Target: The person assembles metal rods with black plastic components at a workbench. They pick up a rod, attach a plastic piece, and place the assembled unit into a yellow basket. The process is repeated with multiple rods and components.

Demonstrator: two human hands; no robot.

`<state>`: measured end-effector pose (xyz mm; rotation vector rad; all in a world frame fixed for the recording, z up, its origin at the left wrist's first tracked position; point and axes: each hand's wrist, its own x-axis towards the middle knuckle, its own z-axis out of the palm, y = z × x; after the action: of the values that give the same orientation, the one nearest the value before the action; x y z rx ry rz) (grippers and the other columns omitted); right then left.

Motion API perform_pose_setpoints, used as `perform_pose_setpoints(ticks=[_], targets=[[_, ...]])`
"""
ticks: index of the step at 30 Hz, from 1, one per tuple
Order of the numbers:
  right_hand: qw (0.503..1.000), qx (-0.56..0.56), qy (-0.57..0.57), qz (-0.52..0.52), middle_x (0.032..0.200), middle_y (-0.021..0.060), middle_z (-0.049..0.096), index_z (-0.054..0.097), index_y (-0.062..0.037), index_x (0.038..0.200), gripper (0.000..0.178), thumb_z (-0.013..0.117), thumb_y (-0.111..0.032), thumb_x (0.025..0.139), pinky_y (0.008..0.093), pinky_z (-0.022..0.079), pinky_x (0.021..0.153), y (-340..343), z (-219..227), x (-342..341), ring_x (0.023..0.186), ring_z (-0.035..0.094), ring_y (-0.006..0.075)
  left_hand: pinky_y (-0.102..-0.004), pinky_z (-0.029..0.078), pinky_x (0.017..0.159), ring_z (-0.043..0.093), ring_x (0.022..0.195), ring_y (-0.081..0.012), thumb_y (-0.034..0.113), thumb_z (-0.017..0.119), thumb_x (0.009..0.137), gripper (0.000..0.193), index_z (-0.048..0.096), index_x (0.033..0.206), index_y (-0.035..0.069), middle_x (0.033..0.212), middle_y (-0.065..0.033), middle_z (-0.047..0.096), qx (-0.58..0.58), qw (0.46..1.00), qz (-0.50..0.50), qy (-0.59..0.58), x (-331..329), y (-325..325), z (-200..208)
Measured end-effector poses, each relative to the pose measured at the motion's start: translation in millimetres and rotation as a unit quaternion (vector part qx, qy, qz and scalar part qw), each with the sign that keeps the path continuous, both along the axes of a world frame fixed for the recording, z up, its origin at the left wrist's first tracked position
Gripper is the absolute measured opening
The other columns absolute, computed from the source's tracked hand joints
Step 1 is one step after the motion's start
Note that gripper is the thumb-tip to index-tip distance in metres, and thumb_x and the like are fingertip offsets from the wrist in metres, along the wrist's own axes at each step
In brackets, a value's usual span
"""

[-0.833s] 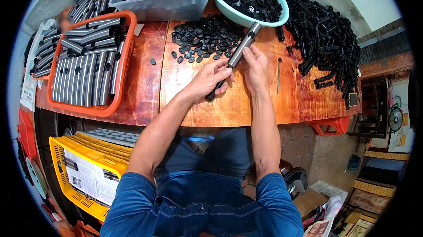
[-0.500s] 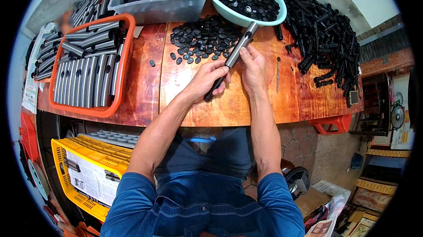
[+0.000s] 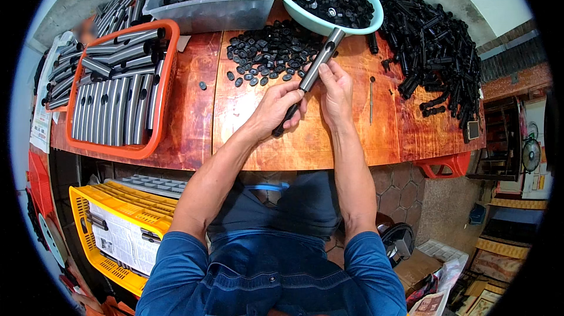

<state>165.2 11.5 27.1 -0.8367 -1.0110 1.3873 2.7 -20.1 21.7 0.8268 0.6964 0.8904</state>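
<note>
A shiny metal tube (image 3: 325, 56) with an oval hole in its side slants up over the table, its far end against the light green basin (image 3: 376, 21). At its near end it meets a black plastic rod (image 3: 279, 130), the two in one line; the joint is partly covered by fingers. My left hand (image 3: 277, 105) is closed around the black rod just below the tube. Along the tube's right side, my right hand (image 3: 337, 94) grips it with thumb and fingers. Small black oval caps (image 3: 273, 51) lie loose on the wooden table just beyond my hands.
An orange basket (image 3: 170, 104) of metal tubes stands at left. Behind the caps is a clear plastic bin (image 3: 217, 15) of black parts; the basin holds more. Black rods (image 3: 437, 45) are heaped at right, near a thin metal tool (image 3: 371, 101). A yellow crate (image 3: 88, 245) sits low left.
Almost nothing differs. Both hands keep their hold on the tube and rod, with only a very slight shift of the view.
</note>
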Motion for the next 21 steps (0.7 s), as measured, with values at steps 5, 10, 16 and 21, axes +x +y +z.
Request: perform_pose_setpoints(ticks=[5, 10, 16, 21], targets=[[1.000, 0.000, 0.004, -0.015, 0.091, 0.0071, 0.069, 0.061, -0.0006, 0.108, 0.022, 0.060, -0.022, 0.102, 0.0245, 0.052, 0.075, -0.8, 2.3, -4.7, 0.079, 0.065, 0.0116, -0.0213, 0.037, 0.042, 0.049, 0.046, -0.0068, 0.018, 0.046, 0.103, 0.020, 0.057, 0.104, 0.001, 0.074, -0.0027, 0.059, 0.005, 1.000, 0.003, 0.009, -0.2, -0.9, 0.7], [1.000, 0.001, -0.006, -0.015, 0.092, 0.0071, 0.069, 0.061, -0.0003, 0.109, 0.022, 0.060, -0.021, 0.102, 0.0251, 0.052, 0.076, -1.3, 1.4, -4.7, 0.080, 0.065, 0.0120, -0.0228, 0.039, 0.041, 0.048, 0.044, -0.0084, 0.014, 0.043, 0.103, 0.021, 0.055, 0.110, -0.001, 0.076, -0.0074, 0.063, 0.011, 0.999, -0.002, 0.044, -0.8, 0.2, -2.5], [1.000, -0.003, -0.004, -0.016, 0.092, 0.0075, 0.069, 0.060, -0.0001, 0.109, 0.023, 0.060, -0.022, 0.102, 0.0254, 0.052, 0.076, -0.9, -1.1, -5.2, 0.081, 0.065, 0.0124, -0.0227, 0.039, 0.041, 0.048, 0.044, -0.0087, 0.014, 0.043, 0.102, 0.022, 0.056, 0.111, -0.002, 0.077, -0.0076, 0.063, 0.010, 0.999, 0.013, 0.043, 0.8, -1.1, -1.3], [1.000, -0.005, 0.000, 0.011, 0.091, 0.0075, 0.069, 0.060, 0.0004, 0.111, 0.024, 0.061, -0.022, 0.102, 0.0242, 0.052, 0.070, -4.0, 1.4, -5.9, 0.078, 0.065, 0.0124, -0.0228, 0.038, 0.041, 0.048, 0.045, -0.0089, 0.013, 0.043, 0.102, 0.022, 0.056, 0.112, -0.001, 0.078, -0.0076, 0.063, 0.009, 0.999, 0.025, 0.033, 0.8, -2.3, -3.5]])
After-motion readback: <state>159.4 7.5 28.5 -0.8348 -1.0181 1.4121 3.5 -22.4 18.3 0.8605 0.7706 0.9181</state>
